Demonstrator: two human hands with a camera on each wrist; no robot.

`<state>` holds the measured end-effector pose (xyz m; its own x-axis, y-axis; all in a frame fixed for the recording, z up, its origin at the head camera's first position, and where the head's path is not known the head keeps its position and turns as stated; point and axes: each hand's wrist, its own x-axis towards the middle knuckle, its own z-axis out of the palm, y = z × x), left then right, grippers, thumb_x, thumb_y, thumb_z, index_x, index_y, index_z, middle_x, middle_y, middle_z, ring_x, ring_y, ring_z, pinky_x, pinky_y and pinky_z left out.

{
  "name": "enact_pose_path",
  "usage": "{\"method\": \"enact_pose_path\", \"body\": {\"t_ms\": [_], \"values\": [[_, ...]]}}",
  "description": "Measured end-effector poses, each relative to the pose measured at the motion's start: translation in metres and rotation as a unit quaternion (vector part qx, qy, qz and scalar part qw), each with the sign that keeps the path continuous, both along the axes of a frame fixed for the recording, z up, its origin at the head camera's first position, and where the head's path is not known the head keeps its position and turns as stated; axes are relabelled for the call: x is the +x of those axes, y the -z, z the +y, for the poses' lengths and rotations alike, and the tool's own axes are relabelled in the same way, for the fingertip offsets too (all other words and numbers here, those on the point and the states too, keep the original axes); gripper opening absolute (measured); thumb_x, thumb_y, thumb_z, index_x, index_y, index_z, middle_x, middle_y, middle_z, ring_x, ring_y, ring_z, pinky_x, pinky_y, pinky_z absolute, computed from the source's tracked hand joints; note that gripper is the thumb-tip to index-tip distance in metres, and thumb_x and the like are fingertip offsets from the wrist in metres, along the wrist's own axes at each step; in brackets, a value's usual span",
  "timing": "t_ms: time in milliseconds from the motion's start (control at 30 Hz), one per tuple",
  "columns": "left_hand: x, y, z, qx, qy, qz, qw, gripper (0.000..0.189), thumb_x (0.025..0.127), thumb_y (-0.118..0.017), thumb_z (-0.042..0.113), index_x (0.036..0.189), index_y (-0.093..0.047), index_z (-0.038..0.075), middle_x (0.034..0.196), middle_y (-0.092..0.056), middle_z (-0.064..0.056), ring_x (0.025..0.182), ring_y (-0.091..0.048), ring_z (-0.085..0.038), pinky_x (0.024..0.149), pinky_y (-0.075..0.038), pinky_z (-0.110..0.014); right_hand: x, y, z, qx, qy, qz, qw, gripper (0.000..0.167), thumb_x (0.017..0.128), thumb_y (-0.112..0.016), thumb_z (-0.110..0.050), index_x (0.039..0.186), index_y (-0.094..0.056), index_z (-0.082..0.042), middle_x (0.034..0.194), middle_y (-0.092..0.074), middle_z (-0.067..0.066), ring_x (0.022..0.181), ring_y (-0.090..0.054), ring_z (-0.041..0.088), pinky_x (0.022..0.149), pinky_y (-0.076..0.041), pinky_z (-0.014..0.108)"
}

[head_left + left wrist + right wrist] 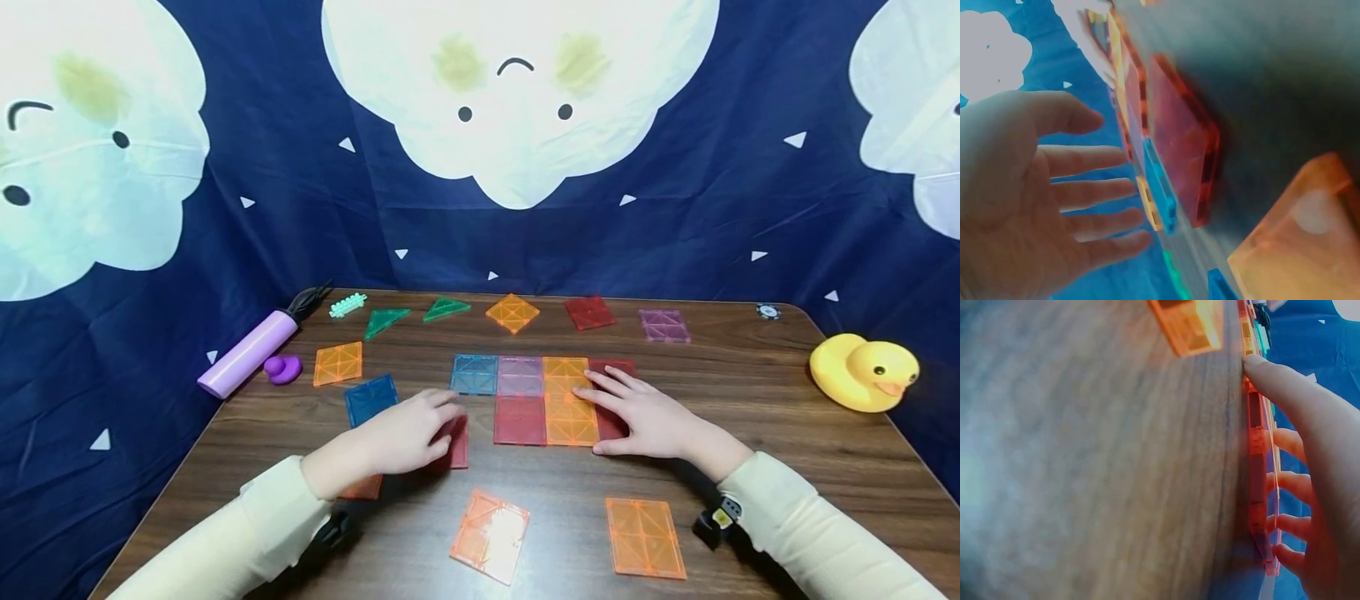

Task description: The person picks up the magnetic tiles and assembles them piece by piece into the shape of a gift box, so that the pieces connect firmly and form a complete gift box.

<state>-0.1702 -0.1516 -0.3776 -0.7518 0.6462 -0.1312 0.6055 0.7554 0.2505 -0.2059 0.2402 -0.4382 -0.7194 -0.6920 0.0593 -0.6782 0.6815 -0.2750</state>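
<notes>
My left hand (408, 433) hovers over a loose red square tile (460, 446), partly hiding it. In the left wrist view the fingers of that hand (1041, 194) are extended and hold nothing; the red tile (1182, 140) lies beyond them. My right hand (652, 417) is spread over the right end of a block of joined translucent tiles. Its fingertips touch an orange tile (572, 421) and the red tiles (611, 425) beside it, which it partly covers. The block also has a red tile (520, 421), a purple tile (520, 377) and a blue tile (474, 375) at its left end.
Near the front edge lie a pale orange tile (491, 533) and an orange one (645, 537). A dark blue tile (370, 400) is by the left forearm. Several more tiles line the back. A purple pump (251, 354) stands left, a yellow rubber duck (862, 372) right.
</notes>
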Motion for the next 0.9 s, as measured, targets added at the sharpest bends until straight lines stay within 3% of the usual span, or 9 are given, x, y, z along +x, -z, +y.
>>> {"method": "enact_pose_path", "body": {"t_ms": [100, 200, 567, 900], "values": [[0.012, -0.001, -0.005, -0.017, 0.001, -0.024, 0.9996, 0.045, 0.098, -0.066, 0.019, 0.139, -0.061, -0.001, 0.15, -0.049, -0.023, 0.139, -0.043, -0.044, 0.109, -0.04, -0.055, 0.0, -0.001, 0.001, -0.004, -0.001, -0.003, 1.0, 0.084, 0.088, -0.067, -0.066, 0.155, -0.046, -0.02, 0.164, -0.032, 0.014, 0.149, -0.022, 0.046, 0.113, -0.027, 0.066], [0.016, 0.002, -0.004, -0.025, 0.012, -0.043, 0.9987, 0.048, 0.098, -0.066, 0.019, 0.14, -0.059, -0.002, 0.152, -0.046, -0.023, 0.142, -0.039, -0.044, 0.113, -0.036, -0.054, 0.001, 0.0, 0.004, -0.008, 0.003, -0.005, 1.0, 0.084, 0.088, -0.067, -0.066, 0.156, -0.046, -0.02, 0.164, -0.031, 0.014, 0.149, -0.021, 0.046, 0.113, -0.026, 0.066], [-0.004, 0.021, 0.012, -0.008, 0.027, -0.043, 0.9987, 0.05, 0.097, -0.066, 0.021, 0.141, -0.059, -0.001, 0.155, -0.043, -0.02, 0.145, -0.036, -0.04, 0.114, -0.035, -0.05, 0.004, 0.005, 0.008, -0.022, 0.005, -0.009, 0.9997, 0.083, 0.089, -0.067, -0.065, 0.156, -0.046, -0.021, 0.163, -0.033, 0.014, 0.148, -0.022, 0.048, 0.111, -0.027, 0.069], [-0.007, 0.022, 0.018, 0.008, 0.041, -0.038, 0.9984, 0.053, 0.094, -0.065, 0.017, 0.142, -0.056, -0.004, 0.155, -0.042, -0.023, 0.146, -0.034, -0.042, 0.115, -0.033, -0.05, -0.002, 0.003, 0.001, -0.016, -0.007, -0.014, 0.9998, 0.085, 0.088, -0.067, -0.067, 0.156, -0.046, -0.02, 0.164, -0.031, 0.014, 0.149, -0.02, 0.047, 0.113, -0.026, 0.067]]}}
